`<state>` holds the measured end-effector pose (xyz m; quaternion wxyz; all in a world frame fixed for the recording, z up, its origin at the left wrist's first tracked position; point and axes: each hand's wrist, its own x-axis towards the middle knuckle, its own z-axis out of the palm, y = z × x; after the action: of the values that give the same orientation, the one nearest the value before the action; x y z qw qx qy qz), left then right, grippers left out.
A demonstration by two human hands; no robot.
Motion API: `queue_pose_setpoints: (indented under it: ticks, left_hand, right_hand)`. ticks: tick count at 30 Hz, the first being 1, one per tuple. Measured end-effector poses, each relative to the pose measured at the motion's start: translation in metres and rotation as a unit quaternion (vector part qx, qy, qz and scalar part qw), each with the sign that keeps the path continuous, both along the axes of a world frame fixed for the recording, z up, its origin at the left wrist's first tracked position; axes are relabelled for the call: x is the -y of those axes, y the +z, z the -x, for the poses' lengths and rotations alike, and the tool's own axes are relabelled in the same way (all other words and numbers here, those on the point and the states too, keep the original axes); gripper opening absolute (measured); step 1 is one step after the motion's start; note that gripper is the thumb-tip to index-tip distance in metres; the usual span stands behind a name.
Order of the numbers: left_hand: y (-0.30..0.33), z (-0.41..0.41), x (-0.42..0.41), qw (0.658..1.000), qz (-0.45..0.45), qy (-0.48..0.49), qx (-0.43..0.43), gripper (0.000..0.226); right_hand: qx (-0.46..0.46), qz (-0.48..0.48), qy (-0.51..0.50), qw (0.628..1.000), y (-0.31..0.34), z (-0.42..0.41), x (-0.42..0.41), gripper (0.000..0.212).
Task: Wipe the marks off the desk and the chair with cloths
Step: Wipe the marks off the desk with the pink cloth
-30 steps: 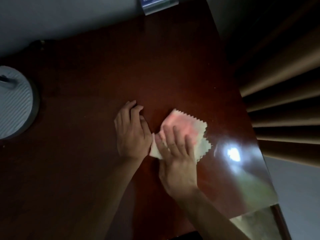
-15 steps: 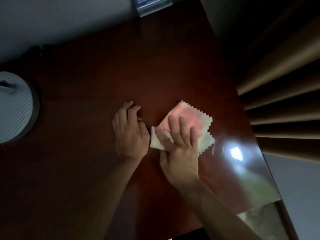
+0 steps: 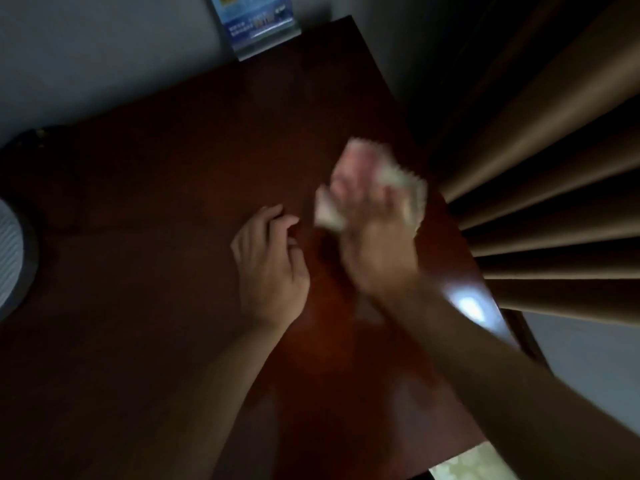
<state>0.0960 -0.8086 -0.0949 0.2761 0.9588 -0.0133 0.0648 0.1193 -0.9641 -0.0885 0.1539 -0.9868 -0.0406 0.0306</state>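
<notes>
A pale cloth with zigzag edges and a pink stain (image 3: 398, 180) lies on the dark reddish-brown desk (image 3: 173, 202), near its right edge. My right hand (image 3: 374, 237) presses flat on the cloth with fingers spread; it is blurred by motion. My left hand (image 3: 270, 261) rests palm-down on the bare desk just left of the cloth, fingers loosely together, holding nothing. No chair is visible.
A round white ribbed object on a dark base (image 3: 10, 258) sits at the desk's left edge. A blue printed card stand (image 3: 256, 22) stands at the far edge against the wall. Brown curtains (image 3: 554, 168) hang right of the desk. A bright light reflection (image 3: 467, 306) shines near the right edge.
My right hand has slid the cloth away from me and to the right, toward the desk's right edge. The left hand stayed put and no longer touches the cloth.
</notes>
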Motion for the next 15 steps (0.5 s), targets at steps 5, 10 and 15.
queue_pose_setpoints:
  ticks: [5,10,15]
  left_hand:
    - [-0.002,-0.016,0.033,0.999,-0.014,-0.039,0.013,0.034]
    - [-0.008,-0.015,0.037,1.000,-0.025,-0.017,0.004,0.032]
    - [-0.007,-0.017,0.039,1.000,-0.016,-0.001,0.001,0.035]
  right_hand:
    - [0.023,-0.031,0.075,0.996,-0.004,0.010,0.032,0.056]
    - [0.004,-0.142,-0.173,0.974,-0.001,-0.069,0.085,0.043]
    - [0.032,-0.037,0.027,0.998,-0.001,-0.065,0.030,0.053]
